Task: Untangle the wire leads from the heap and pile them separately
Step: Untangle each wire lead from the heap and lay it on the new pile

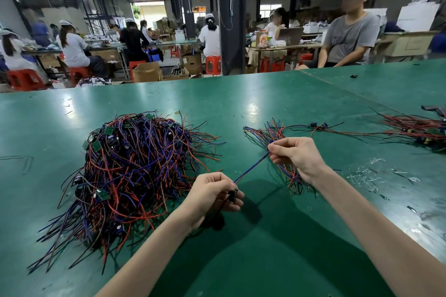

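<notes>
A big tangled heap (130,166) of red, blue and black wire leads with small green boards lies on the green table (241,103), left of centre. My left hand (212,196) grips the black component end of one lead beside the heap's right edge. A blue wire lead (252,167) runs taut from it up to my right hand (295,158), which pinches its other end. Under and behind my right hand lies a small separate pile (277,135) of sorted leads.
Another bundle of red and black leads (420,129) lies at the right table edge. Clear plastic scraps (369,176) are scattered right of my right arm. A seated person (347,36) is beyond the table's far edge, with workers on red stools further back.
</notes>
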`<state>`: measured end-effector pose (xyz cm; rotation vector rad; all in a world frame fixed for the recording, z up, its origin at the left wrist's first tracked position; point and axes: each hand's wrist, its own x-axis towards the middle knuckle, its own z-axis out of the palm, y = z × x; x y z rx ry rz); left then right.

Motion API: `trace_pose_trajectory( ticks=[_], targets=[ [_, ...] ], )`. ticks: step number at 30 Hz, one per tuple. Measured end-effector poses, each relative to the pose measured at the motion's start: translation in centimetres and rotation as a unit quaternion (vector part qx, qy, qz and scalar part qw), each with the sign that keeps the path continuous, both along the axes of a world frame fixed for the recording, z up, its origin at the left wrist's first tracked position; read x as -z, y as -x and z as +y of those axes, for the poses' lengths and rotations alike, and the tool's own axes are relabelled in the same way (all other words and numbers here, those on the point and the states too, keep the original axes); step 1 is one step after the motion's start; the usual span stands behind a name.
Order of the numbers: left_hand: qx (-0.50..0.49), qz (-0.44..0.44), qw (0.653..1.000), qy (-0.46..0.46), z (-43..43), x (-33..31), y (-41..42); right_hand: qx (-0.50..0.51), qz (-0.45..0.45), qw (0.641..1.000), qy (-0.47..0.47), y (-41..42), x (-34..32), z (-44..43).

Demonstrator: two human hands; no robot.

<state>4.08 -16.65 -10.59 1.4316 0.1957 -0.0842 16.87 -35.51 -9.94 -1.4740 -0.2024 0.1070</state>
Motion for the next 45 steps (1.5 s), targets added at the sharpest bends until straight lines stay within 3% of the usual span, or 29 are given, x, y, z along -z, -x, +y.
trace_pose_trajectory(
  ticks=[6,13,15,18,20,22,24,26,28,30,33,38,42,45],
  targets=[
    [0.001,-0.002,1.0,-0.009,0.0,0.2,-0.1,0.029,-0.097,0.989,0.107,-0.1,0.9,0.4],
    [-0.012,-0.007,1.0,0.0,0.1,0.2,-0.1,0.057,-0.273,0.928,0.248,1.0,0.9,1.0],
    [-0.017,-0.01,1.0,0.004,0.1,0.2,-0.1,0.055,-0.336,0.9,0.271,1.3,0.7,0.9],
    [-0.019,-0.015,1.0,0.006,0.1,0.2,-0.1,0.031,-0.461,0.816,0.348,1.3,0.9,0.8],
    [-0.004,-0.02,1.0,0.004,0.0,0.2,0.0,0.02,-0.491,0.77,0.407,1.3,1.0,0.9],
    [0.018,-0.023,1.0,-0.003,-0.2,0.3,0.2,0.027,-0.506,0.746,0.431,1.4,1.1,1.3],
    [0.032,-0.021,0.999,-0.004,-0.3,0.4,0.3,0.042,-0.503,0.759,0.411,1.6,1.2,1.6],
    [0.038,-0.022,0.999,-0.003,-0.2,0.3,0.4,0.068,-0.425,0.837,0.34,1.6,1.0,1.6],
    [0.042,-0.032,0.999,-0.01,0.0,0.3,0.4,0.072,-0.245,0.941,0.22,1.4,0.2,1.2],
    [0.045,-0.039,0.998,-0.017,0.0,0.1,0.4,0.053,-0.071,0.994,0.06,1.1,-0.9,0.5],
    [0.048,-0.04,0.998,-0.026,0.0,-0.1,0.4,0.02,0.105,0.987,-0.121,1.0,-1.9,-0.1],
    [0.059,-0.036,0.997,-0.028,-0.1,-0.1,0.5,-0.051,0.331,0.896,-0.292,0.9,-1.8,0.0],
    [0.07,-0.033,0.997,-0.029,-0.2,-0.1,0.5,-0.062,0.361,0.862,-0.35,1.1,-1.7,0.2],
    [0.083,-0.027,0.996,-0.029,-0.2,-0.1,0.6,-0.045,0.319,0.895,-0.308,1.4,-1.7,0.3]
  ],
)
